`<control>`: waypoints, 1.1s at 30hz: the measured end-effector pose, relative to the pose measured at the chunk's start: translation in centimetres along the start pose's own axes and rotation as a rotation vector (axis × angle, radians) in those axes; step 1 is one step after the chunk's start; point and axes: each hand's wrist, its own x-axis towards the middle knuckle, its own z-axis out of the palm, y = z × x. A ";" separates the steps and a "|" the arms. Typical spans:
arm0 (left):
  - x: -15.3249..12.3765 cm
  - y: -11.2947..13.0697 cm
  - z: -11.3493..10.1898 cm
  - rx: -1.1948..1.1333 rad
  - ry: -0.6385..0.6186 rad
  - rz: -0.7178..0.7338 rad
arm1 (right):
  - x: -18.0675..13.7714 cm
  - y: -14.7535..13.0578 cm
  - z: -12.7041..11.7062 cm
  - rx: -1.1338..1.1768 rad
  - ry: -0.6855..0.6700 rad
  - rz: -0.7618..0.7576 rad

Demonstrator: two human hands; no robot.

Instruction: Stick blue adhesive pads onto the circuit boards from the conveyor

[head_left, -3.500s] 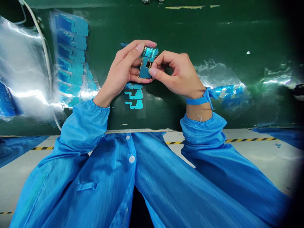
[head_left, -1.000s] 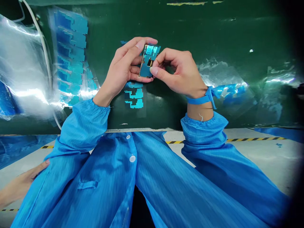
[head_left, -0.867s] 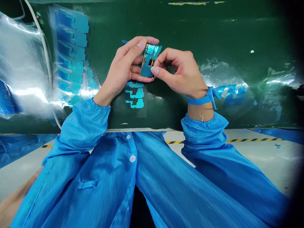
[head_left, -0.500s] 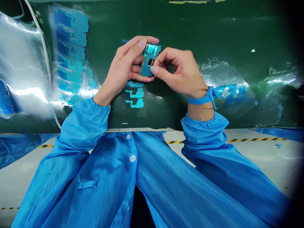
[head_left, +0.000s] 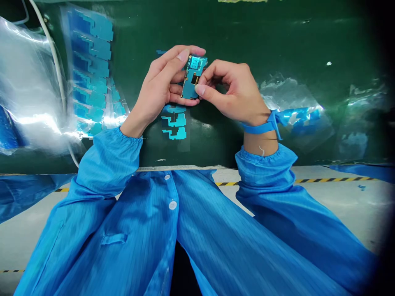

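You hold a small blue circuit board [head_left: 191, 78] up off the green table [head_left: 247, 37], near the middle of the view and tilted slightly, its far end leaning right. Your left hand [head_left: 162, 88] cradles it from the left: the fingers curl beneath and behind the board, and the index finger lies along its far left edge. Your right hand [head_left: 230, 92] closes on the board's right edge, thumb tip pressed against the side near the dark cut-out, the other fingers bent in tight above it. Both hands grip the board firmly.

Directly below the board, on the table, lies a clear strip with teal stickers [head_left: 175, 121], partly hidden by your left hand. A blue wrist strap [head_left: 262, 126] circles your right wrist just beyond the blue sleeve cuff. To the far left, sheets of blue film pieces [head_left: 91, 70] lie in a stack beside a white cable [head_left: 58, 78] and shiny clear plastic bags [head_left: 24, 90]. To the right, crumpled clear film [head_left: 293, 111] rests on the table.
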 end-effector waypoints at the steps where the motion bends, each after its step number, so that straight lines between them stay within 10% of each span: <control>1: 0.0 0.1 0.0 0.008 0.003 -0.005 | 0.0 -0.1 0.0 -0.005 0.000 0.005; 33: -0.3 0.1 0.5 -0.048 0.029 0.030 | -0.1 -1.0 0.0 0.046 0.000 0.056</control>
